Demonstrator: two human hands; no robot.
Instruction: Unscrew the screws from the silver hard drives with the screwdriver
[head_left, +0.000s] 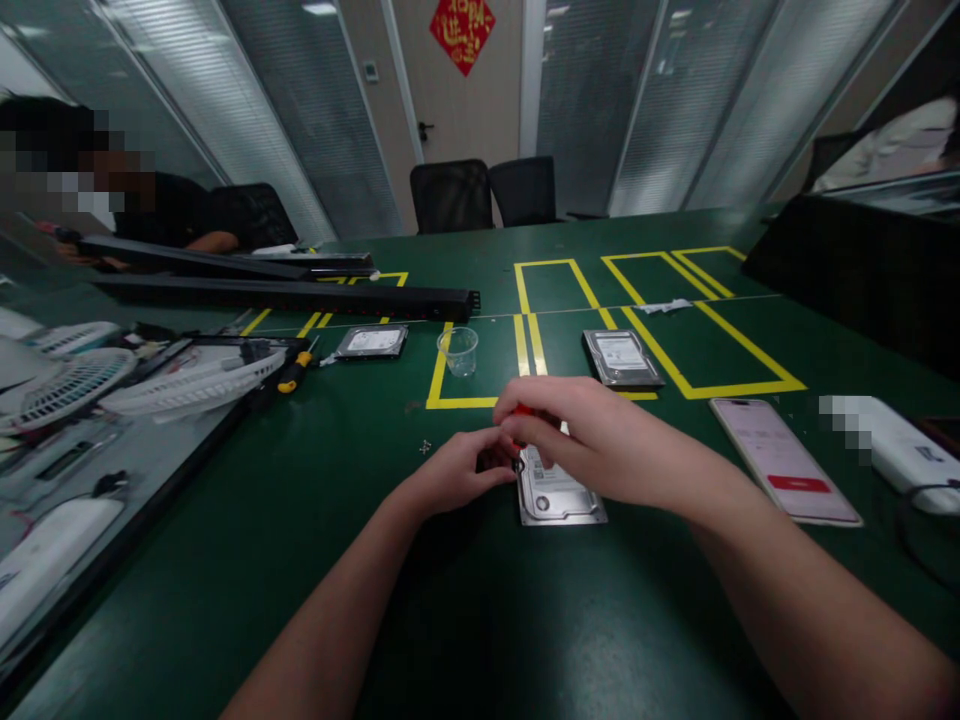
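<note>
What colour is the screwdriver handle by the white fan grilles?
Yellow and black: the screwdriver handle shows best in the head view.

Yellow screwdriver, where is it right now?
In the head view, the yellow screwdriver lies on the table's left side, between the white fan grilles and a hard drive.
</note>
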